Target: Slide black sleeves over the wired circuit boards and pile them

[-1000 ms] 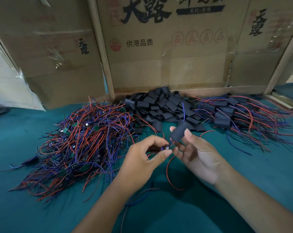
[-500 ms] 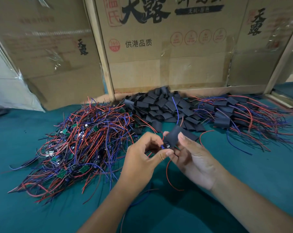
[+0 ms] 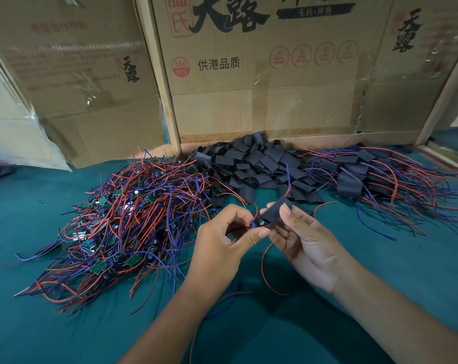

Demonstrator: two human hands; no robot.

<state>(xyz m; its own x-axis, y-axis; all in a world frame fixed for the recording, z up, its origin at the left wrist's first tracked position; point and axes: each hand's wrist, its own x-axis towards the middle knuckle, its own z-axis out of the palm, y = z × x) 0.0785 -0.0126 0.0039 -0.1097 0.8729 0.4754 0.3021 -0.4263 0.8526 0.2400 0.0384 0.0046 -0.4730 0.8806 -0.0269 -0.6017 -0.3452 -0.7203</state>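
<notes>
Over the last second, the flat black sleeve (image 3: 275,210) pinched in the right hand (image 3: 305,240) has dropped from pointing upward to lying level, its mouth now closer around the small wired circuit board (image 3: 258,222) the left hand (image 3: 222,240) holds.

I log a teal table cloth (image 3: 65,324). Unsleeved boards (image 3: 133,260) green, wires (image 3: 144,206) red and blue. Loose sleeves (image 3: 259,164) matte black, plain. Cardboard boxes (image 3: 275,101) tan with black characters and red round stamps.
</notes>
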